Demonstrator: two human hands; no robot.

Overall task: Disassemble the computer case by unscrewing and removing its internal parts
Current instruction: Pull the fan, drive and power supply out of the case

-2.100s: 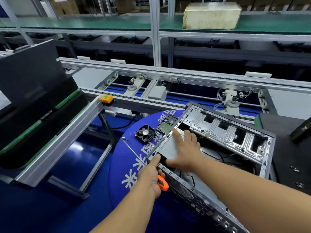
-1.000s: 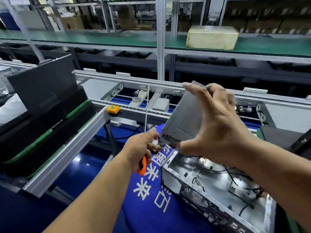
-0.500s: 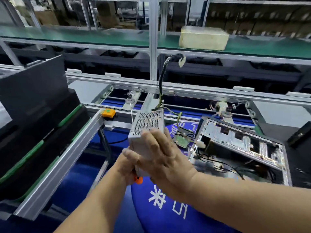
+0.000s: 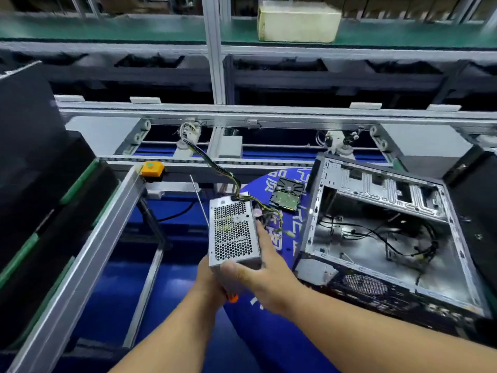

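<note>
Even overhead light, slight motion blur throughout, wide-angle bending at the edges.

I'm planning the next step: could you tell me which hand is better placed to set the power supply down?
The right hand: it grips the power supply from its side, while the left hand also holds the screwdriver.

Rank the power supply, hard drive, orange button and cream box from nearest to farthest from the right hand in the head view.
1. Power supply: held in the right hand.
2. Hard drive: beyond, on the blue mat.
3. Orange button: far left rail.
4. Cream box: top shelf.
</note>
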